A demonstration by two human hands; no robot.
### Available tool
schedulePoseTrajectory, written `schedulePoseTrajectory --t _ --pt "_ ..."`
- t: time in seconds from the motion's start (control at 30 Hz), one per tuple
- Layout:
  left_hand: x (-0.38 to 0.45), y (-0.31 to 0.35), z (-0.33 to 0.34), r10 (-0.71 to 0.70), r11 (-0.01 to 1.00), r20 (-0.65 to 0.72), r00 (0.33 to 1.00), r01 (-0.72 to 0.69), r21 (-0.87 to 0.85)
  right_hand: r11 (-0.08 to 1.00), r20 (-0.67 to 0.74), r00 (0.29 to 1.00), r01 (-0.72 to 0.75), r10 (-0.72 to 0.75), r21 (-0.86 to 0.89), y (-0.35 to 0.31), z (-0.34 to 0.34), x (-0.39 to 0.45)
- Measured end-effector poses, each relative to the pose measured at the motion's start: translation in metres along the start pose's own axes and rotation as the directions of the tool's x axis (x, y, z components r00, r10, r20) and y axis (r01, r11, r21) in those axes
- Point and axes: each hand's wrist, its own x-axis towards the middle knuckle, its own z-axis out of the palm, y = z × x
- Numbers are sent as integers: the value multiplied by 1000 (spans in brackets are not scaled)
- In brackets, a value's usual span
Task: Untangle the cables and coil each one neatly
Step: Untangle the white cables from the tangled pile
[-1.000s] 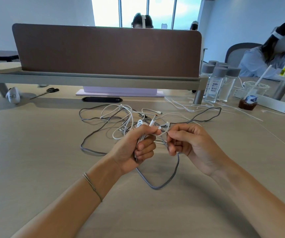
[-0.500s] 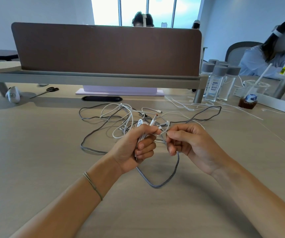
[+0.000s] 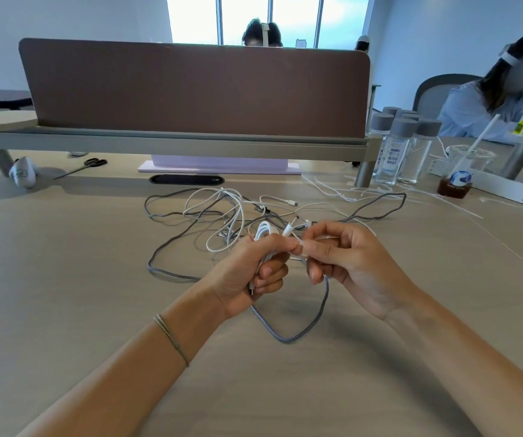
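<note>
Pale wood table [image 3: 64, 279] under us, and mid-table sits the tangle: white cables [image 3: 222, 212] knotted through one grey braided cable [image 3: 288, 337]; how many white ones, we cannot tell. Our left hand [image 3: 247, 272] has its grip curled round a bundle of white loops, our right hand [image 3: 345, 260] pinches a white strand just beside it. Behind stands a brown divider [image 3: 190, 89]. One pair of scissors [image 3: 86, 165] lies far left, several clear bottles [image 3: 402, 146] and one iced drink cup [image 3: 459, 175] right.

Scissors [image 3: 81, 167], bottles [image 3: 403, 146] and an iced drink [image 3: 460, 175] line the desk [image 3: 64, 279].
</note>
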Motion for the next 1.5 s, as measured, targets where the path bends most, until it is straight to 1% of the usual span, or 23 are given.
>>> schedulePoseTrajectory --t 0.07,0.17,0.23,0.3,0.37,0.43,0.5,0.6,0.67,0.73,0.87,0.97,1.17,1.27,1.33,1.4,1.47,1.5 --pt "0 -2 3 21 997 -63 998 -16 78 1000 -20 1000 3 -3 2 0 -1 0" --pt "1 -4 7 108 964 -233 967 -45 261 994 -61 997 42 -49 -102 1 0 -1" --pt "2 -8 9 236 910 -315 919 -95 404 970 -154 983 59 -97 -237 3 5 -1" --pt "3 -12 11 360 837 -325 875 -148 527 906 -235 954 73 -185 -416 8 10 0" --pt "5 -15 11 408 801 -345 845 -151 579 844 -265 934 64 -238 -532 14 10 1" --pt "6 -15 8 415 807 -377 828 -143 573 789 -254 930 58 -266 -612 17 7 2" --pt "7 -15 7 398 824 -388 831 -138 550 757 -232 933 61 -275 -651 18 6 1" --pt "6 -13 9 331 889 -423 843 -129 439 691 -213 929 60 -303 -720 17 7 1" --pt "7 -11 7 276 939 -470 838 -131 318 697 -211 928 70 -308 -713 16 7 1" --pt "9 -9 3 225 964 -496 839 -120 236 706 -210 928 74 -307 -704 14 6 2" --pt "10 -7 -2 145 988 -469 871 -101 119 697 -214 926 67 -309 -714 10 1 4" --pt "10 -4 -7 109 994 -444 889 -93 59 715 -245 925 41 -292 -698 7 -6 5" --pt "11 3 -21 94 996 -425 900 -83 45 722 -287 916 2 -279 -692 -2 -18 5" --pt "13 4 -29 105 994 -450 887 -86 61 728 -289 922 -11 -258 -685 -2 -20 6" --pt "13 4 -33 131 988 -480 867 -76 132 739 -264 931 8 -251 -673 -4 -17 5" --pt "12 5 -34 195 965 -484 853 -78 251 757 -224 941 48 -253 -651 -7 -13 4" --pt "11 7 -35 259 936 -459 850 -103 337 768 -203 945 70 -255 -637 -10 -12 3" --pt "10 9 -35 271 927 -431 860 -112 359 770 -210 943 68 -257 -634 -10 -14 3"
